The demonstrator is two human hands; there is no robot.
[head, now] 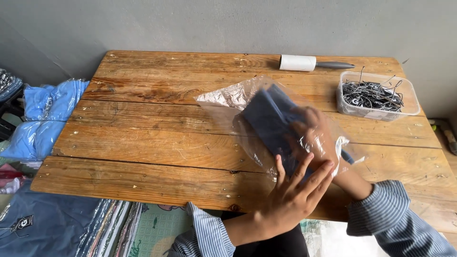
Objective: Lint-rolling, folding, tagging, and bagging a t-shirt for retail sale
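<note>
- A folded dark blue garment (pixel 269 119) sits partly inside a clear plastic bag (pixel 238 97), lying tilted on the right half of the wooden table (pixel 143 138), toward the near edge.
- The right hand (pixel 316 135) is inside the bag, seen blurred through the plastic, its fingers closed on the garment's near end.
- The left hand (pixel 295 190) lies outside the bag at its near end, fingers spread and pressed flat on the plastic, gripping nothing.
- Both arms wear blue-and-white striped sleeves (pixel 390 209).
- At the far right of the table, a clear plastic tub (pixel 409 102) holds a tangle of black-and-white tags with thin cords.
- Just left of the tub, at the far edge, a lint roller (pixel 297 63) with a white roll and grey handle lies on its side.
- Off the table's left edge, light blue garments in clear bags (pixel 45 116) are piled.
- Below the near left edge lies a stack of bagged clothes (pixel 62 226), a dark blue one on top.
</note>
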